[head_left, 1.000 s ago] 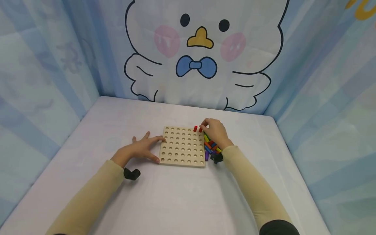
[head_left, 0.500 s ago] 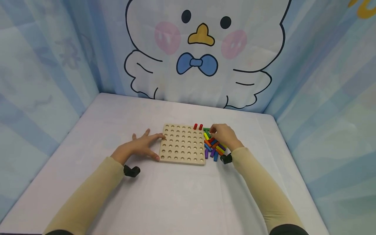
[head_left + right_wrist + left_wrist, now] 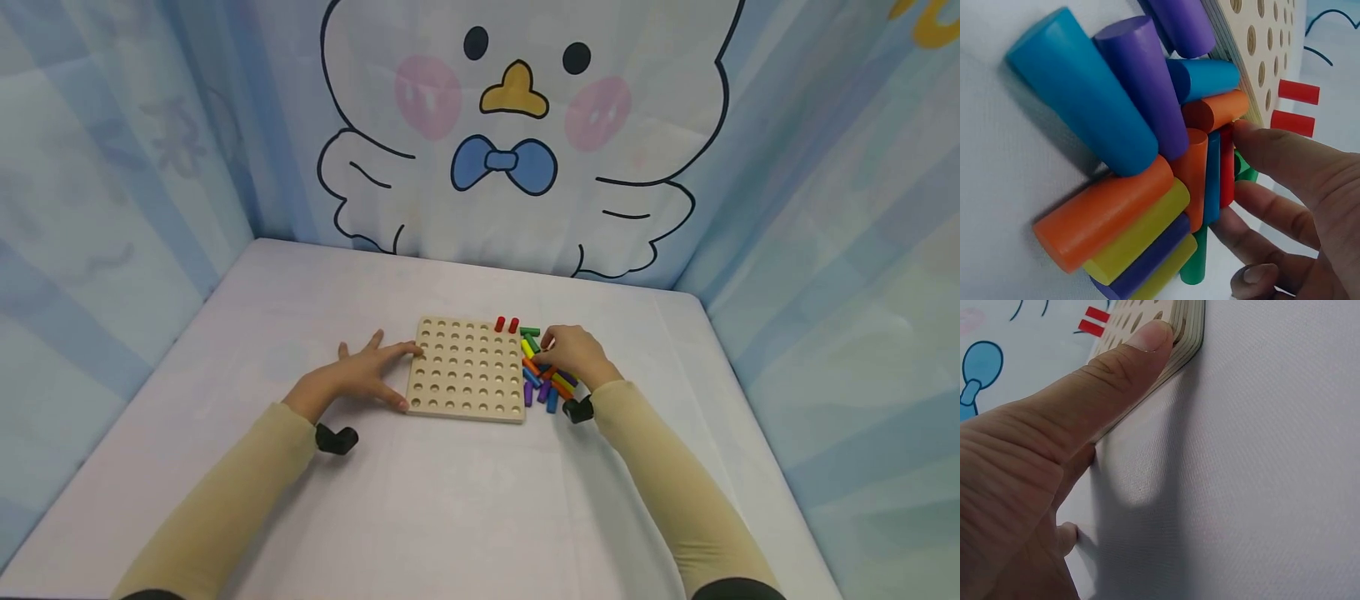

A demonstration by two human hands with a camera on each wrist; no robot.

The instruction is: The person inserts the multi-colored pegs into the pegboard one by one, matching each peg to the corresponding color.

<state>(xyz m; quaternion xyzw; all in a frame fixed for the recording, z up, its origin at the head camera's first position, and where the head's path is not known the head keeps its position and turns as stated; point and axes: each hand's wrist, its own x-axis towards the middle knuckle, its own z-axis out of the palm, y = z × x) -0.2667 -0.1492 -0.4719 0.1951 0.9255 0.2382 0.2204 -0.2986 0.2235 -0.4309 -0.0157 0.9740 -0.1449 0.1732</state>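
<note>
A square wooden pegboard [image 3: 465, 415] with rows of round holes lies on the table. Two red pegs [image 3: 1299, 91] stand upright at its far right corner. My left hand [image 3: 360, 375] is spread at the board's left side, thumb on the near corner and a fingertip on the edge. Beside the board's right edge, my right hand [image 3: 576, 354] reaches into a loose pile of coloured pegs. There, in the right wrist view, its thumb and fingers pinch a red peg [image 3: 1227, 165] lying next to a blue peg [image 3: 1212, 178].
Blue [image 3: 1085, 94], purple [image 3: 1144, 87], orange [image 3: 1104, 212], yellow and green pegs lie heaped on the white-covered table [image 3: 450, 508]. A green peg [image 3: 530, 332] lies apart, near the board's far right corner. A printed cloth backdrop [image 3: 502, 225] closes off the table's far side.
My right hand has let go of the second red peg, which now stands in the board, and has moved right and nearer into the pile. My left hand stays at the board.
</note>
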